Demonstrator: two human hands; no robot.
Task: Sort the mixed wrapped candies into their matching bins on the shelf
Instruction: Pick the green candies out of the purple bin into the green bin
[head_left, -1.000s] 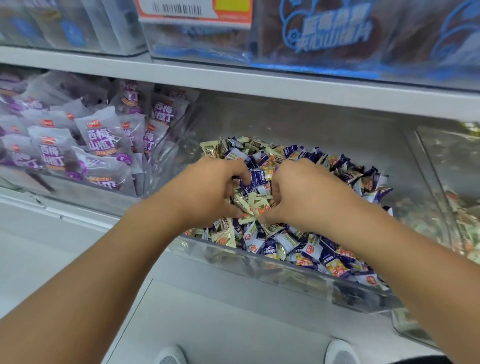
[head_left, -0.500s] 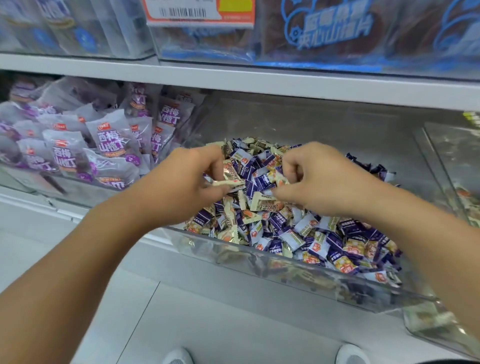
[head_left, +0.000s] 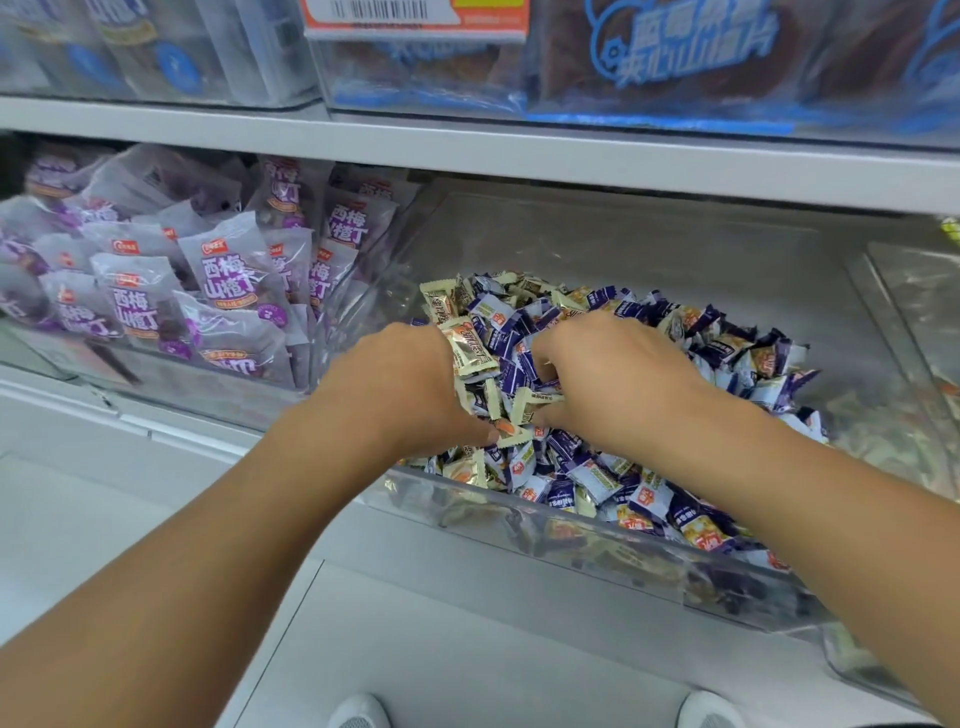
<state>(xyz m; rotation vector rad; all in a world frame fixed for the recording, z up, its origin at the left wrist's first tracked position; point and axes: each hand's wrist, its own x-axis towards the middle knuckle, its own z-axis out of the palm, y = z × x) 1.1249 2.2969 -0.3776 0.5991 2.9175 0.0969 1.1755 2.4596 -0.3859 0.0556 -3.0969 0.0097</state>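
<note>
Both hands dig into the candy pile (head_left: 649, 332): left hand (head_left: 400, 384) clutches cream candies (head_left: 470, 353); right hand (head_left: 613, 374) fingers curl, buried, grip unclear.

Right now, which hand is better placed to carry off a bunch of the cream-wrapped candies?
Left, probably. The left hand already holds several cream-wrapped candies; the right hand digs among purple-wrapped candies.
</note>
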